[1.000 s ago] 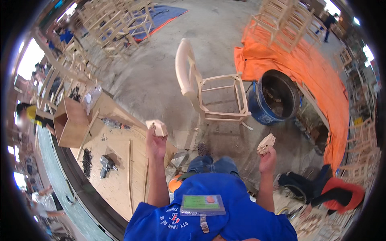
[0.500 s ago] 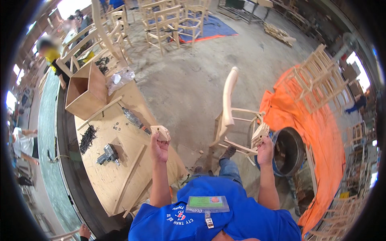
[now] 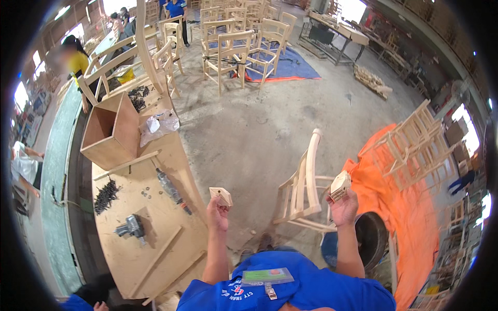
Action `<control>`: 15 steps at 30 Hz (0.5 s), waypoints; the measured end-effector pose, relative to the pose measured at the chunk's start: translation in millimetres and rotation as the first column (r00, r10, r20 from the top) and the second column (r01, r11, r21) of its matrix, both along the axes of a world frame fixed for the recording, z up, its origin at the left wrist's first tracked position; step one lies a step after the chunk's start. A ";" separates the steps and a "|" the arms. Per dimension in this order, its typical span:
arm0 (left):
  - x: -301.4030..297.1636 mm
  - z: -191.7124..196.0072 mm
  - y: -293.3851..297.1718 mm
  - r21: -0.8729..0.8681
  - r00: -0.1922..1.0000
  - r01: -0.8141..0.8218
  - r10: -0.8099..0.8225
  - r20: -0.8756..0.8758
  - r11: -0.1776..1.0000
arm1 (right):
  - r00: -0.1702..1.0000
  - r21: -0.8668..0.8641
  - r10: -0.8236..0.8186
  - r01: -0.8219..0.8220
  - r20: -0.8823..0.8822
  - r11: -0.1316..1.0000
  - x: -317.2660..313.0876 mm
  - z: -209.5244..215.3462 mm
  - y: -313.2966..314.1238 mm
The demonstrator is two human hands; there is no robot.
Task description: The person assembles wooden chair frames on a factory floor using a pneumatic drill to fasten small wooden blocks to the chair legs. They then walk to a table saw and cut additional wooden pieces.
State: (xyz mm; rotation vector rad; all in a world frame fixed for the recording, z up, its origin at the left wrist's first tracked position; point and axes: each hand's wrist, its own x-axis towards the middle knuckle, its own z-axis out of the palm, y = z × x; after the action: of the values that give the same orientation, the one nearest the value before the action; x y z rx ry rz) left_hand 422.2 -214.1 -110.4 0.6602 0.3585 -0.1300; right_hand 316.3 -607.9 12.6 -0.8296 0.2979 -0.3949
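Note:
My left hand (image 3: pixel 218 215) is closed around a small, pale wooden block (image 3: pixel 220 195) with angled ends and a dark hole. Apart from it, my right hand (image 3: pixel 344 209) grips a few similar wooden blocks (image 3: pixel 341 182), stacked together, their exact number unclear. Both hands are raised in front of my body. Nearest to the right hand is an unfinished wooden chair (image 3: pixel 312 179), which stands on the floor just beyond it. To the left of my left hand lies a plywood-topped workbench (image 3: pixel 116 262).
On the bench are a power tool (image 3: pixel 133 228), a slim grey tool (image 3: pixel 171 189), black screws (image 3: pixel 106 197), a wooden box (image 3: pixel 122 132) and a plastic bag (image 3: pixel 162 123). An orange tarp (image 3: pixel 410 223) and a drum (image 3: pixel 371 236) are at right. People stand farther left.
The view has tilted up, so the bench and chair appear lower. Both hands still hold their blocks. My legs and feet have shifted beside the chair.

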 end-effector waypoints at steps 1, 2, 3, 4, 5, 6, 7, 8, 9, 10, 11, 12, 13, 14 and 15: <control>10.8 -1.7 -10.6 -0.016 1.000 -0.027 0.027 -0.009 1.000 | 0.999 0.032 0.030 -0.031 0.022 0.999 14.9 5.8 -10.2; 21.1 -3.4 -23.1 -0.032 0.998 -0.055 0.054 -0.018 0.998 | 0.997 0.063 0.061 -0.064 0.045 0.996 31.4 12.5 -21.5; 34.6 -1.5 -35.7 -0.050 0.998 -0.054 0.053 -0.028 0.997 | 0.994 0.109 0.081 -0.088 0.066 0.990 47.6 15.9 -35.3; 42.4 0.1 -40.9 -0.048 0.997 -0.059 0.057 -0.043 0.997 | 0.994 0.160 0.091 -0.100 0.061 0.982 65.4 16.5 -43.1; 51.5 1.4 -46.8 -0.048 0.996 -0.063 0.060 -0.060 0.997 | 0.993 0.209 0.101 -0.111 0.055 0.972 86.9 17.8 -52.0; 63.8 5.5 -46.8 -0.011 0.996 -0.046 0.045 -0.081 0.999 | 0.991 0.267 0.118 -0.129 0.058 0.955 112.6 17.9 -56.4; 77.0 6.5 -48.1 0.017 0.994 -0.025 0.027 -0.104 1.000 | 0.991 0.330 0.130 -0.130 0.022 0.935 136.9 18.8 -61.0; 91.4 7.1 -49.2 0.044 0.991 -0.002 0.007 -0.130 0.999 | 0.990 0.391 0.143 -0.126 -0.014 0.912 162.2 19.1 -64.5; 110.5 10.3 -48.5 0.068 0.987 -0.007 0.017 -0.159 0.998 | 0.987 0.449 0.157 -0.122 -0.040 0.885 191.0 19.3 -67.3; 131.9 11.7 -48.3 0.087 0.982 -0.005 0.022 -0.189 0.996 | 0.984 0.467 0.173 -0.135 -0.039 0.874 219.9 20.8 -69.5; 157.5 12.6 -51.3 0.106 0.976 0.000 0.024 -0.218 0.994 | 0.982 0.483 0.186 -0.144 -0.039 0.864 249.3 22.3 -71.4; 185.6 14.8 -54.7 0.105 0.977 0.007 0.015 -0.213 0.994 | 0.979 0.504 0.199 -0.154 -0.037 0.850 278.5 22.5 -72.5; 215.7 17.1 -59.4 0.103 0.978 0.019 0.003 -0.207 0.994 | 0.978 0.535 0.208 -0.168 -0.014 0.828 307.5 25.5 -77.6; 239.9 18.6 -52.9 0.122 0.976 0.034 -0.007 -0.215 0.992 | 0.982 0.560 0.187 -0.143 -0.021 0.816 332.9 21.6 -78.9; 274.7 20.1 -52.3 0.138 0.982 0.054 -0.027 -0.185 0.989 | 0.986 0.586 0.162 -0.115 -0.028 0.802 360.1 19.3 -82.4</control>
State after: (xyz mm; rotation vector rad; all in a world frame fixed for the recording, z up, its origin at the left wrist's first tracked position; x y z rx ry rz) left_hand 696.9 -266.4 -90.3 0.7993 0.5348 -0.2063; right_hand 676.4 -690.3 31.9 -0.2528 0.4019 -0.1138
